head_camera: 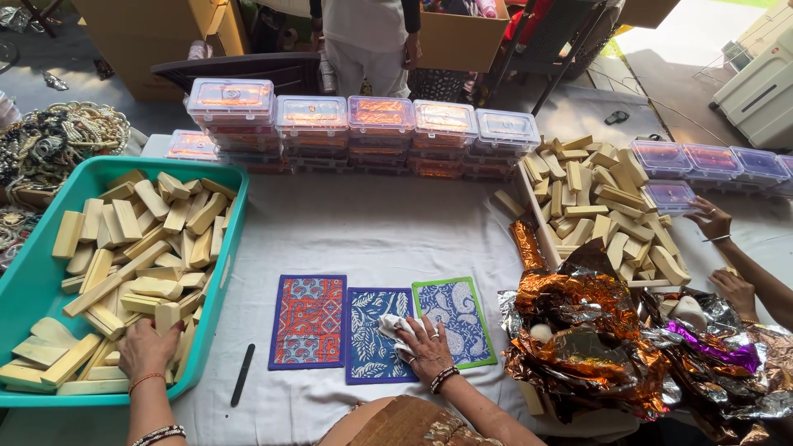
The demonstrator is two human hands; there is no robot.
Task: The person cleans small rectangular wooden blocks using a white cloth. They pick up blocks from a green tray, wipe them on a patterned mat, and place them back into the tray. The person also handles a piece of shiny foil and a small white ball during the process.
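White-clothed table (363, 231), hands (149, 347) palm-down, right perhaps clutching cloth (395, 329)

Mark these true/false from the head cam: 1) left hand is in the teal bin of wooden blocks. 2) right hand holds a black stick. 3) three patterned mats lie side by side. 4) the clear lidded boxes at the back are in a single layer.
1) True. The left hand rests on the wooden blocks in the teal bin.
2) False. The right hand holds a small white cloth on the blue mat; the black stick lies untouched on the table.
3) True. Red mat, blue mat and green-edged mat lie in a row.
4) False. The clear lidded boxes are stacked several high.
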